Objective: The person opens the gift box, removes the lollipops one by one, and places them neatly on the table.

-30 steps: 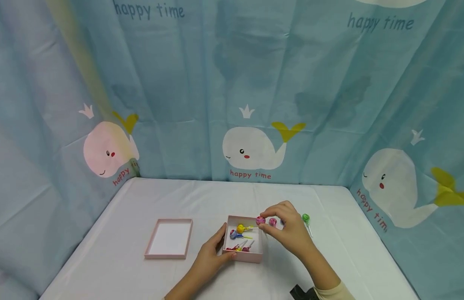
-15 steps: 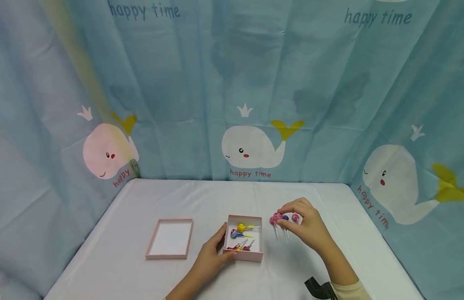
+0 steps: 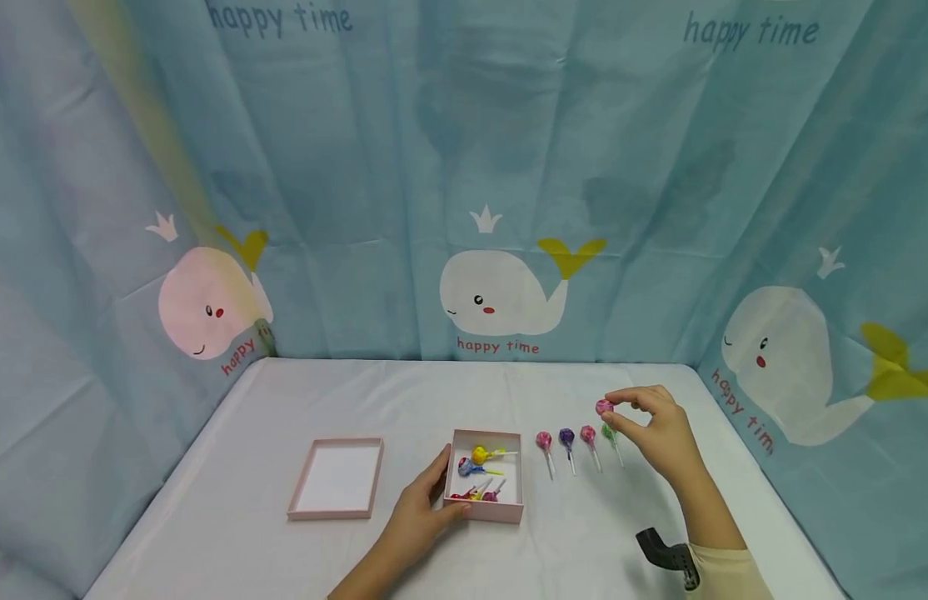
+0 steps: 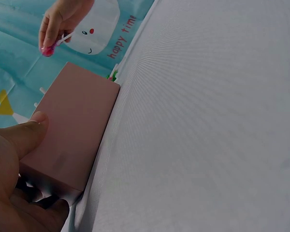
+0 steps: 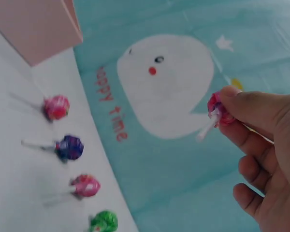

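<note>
A pink lollipop (image 3: 604,407) is pinched by its head between the thumb and forefinger of my right hand (image 3: 655,429), raised above the table; in the right wrist view its white stick points down and left. My left hand (image 3: 419,512) grips the left front corner of an open pink box (image 3: 494,510), thumb on the front wall. Inside lie a yellow lollipop (image 3: 481,454), a blue lollipop (image 3: 466,467) and several more along the front. Right of the box, in a row, are a pink lollipop (image 5: 56,107), a purple lollipop (image 5: 70,147), another pink lollipop (image 5: 87,185) and a green lollipop (image 5: 105,222).
The pink box lid (image 3: 291,510), white inside, lies to the left of the box. A white cloth covers the table (image 3: 404,392). Behind it hangs a blue curtain (image 3: 359,292) printed with whales. A black wrist mount (image 3: 662,552) sits at the right sleeve.
My right hand has carried the pink lollipop from over the box's right edge to the right, past the row, and holds it near the green one. The left hand keeps its grip on the box.
</note>
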The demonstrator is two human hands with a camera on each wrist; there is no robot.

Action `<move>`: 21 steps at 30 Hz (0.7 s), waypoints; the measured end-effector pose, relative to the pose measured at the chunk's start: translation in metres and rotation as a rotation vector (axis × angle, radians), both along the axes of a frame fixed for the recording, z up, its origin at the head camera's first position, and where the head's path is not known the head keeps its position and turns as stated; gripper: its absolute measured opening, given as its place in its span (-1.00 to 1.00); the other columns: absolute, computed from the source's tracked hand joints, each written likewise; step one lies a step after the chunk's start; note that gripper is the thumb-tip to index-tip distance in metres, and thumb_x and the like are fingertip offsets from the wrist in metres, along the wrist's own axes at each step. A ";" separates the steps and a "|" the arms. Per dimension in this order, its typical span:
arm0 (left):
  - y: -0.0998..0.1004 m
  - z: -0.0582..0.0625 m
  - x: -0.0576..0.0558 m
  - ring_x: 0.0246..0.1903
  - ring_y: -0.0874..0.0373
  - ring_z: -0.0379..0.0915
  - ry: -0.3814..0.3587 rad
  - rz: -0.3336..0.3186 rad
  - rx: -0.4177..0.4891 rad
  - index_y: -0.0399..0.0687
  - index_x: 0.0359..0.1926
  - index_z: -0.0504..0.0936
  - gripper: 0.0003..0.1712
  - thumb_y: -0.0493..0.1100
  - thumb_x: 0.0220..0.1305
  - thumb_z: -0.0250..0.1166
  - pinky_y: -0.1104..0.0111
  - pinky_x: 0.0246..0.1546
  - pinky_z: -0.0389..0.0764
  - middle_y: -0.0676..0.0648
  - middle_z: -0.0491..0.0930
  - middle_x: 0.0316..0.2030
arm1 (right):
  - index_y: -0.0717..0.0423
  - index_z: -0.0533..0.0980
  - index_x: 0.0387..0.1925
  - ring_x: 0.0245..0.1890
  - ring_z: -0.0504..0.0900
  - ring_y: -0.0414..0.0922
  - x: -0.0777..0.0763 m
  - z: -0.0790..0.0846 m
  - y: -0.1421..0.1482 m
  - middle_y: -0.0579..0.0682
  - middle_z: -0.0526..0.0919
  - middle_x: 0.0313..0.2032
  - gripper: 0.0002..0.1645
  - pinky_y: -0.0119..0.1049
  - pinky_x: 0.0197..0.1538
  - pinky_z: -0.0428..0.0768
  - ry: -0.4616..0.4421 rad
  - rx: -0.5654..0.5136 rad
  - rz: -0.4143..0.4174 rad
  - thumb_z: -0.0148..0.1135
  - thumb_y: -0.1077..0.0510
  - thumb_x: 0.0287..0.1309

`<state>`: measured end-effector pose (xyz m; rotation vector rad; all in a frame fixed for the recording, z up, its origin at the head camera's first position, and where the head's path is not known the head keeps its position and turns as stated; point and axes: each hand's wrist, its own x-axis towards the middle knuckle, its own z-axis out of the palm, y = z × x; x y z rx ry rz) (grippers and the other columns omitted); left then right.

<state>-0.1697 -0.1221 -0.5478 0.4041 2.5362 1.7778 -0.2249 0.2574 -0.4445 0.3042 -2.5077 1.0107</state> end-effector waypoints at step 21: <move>0.000 -0.001 -0.001 0.54 -0.12 0.07 -0.014 0.002 -0.006 0.02 0.62 0.12 0.14 0.01 0.14 0.56 0.13 0.46 0.29 -0.13 0.13 0.57 | 0.07 0.68 0.09 -0.11 0.43 -0.09 -0.031 -0.058 0.053 0.11 0.74 -0.01 -0.52 -0.33 -0.20 0.42 -0.209 -0.068 -0.213 0.38 -0.14 0.31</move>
